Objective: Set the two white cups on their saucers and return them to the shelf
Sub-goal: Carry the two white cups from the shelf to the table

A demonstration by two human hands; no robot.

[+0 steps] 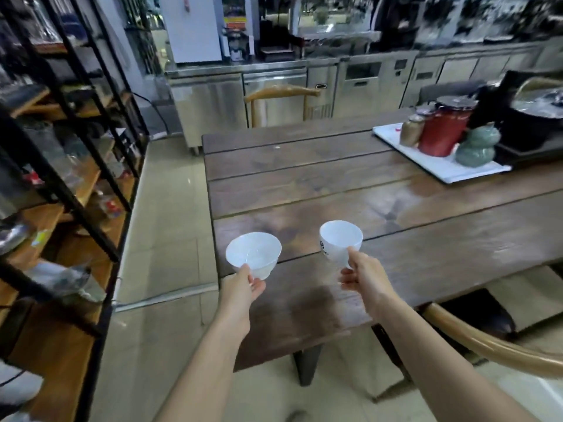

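My two bare forearms sit nearest the lens. Left of the dark brown plank wooden table (396, 226) stands the black metal-frame shelf with wooden boards (61, 190), cluttered and blurry. My left hand (243, 287) pinches a plain white round ceramic cup (253, 254) at its base, thumb on the near wall, just off the table's left edge. My right hand (364, 277) grips the white ceramic cup with dark markings (340, 242) the same way, over the table. Both held clear of the wood, empty. No saucers visible. Best keep rims level, find the saucers, seat each foot centred.
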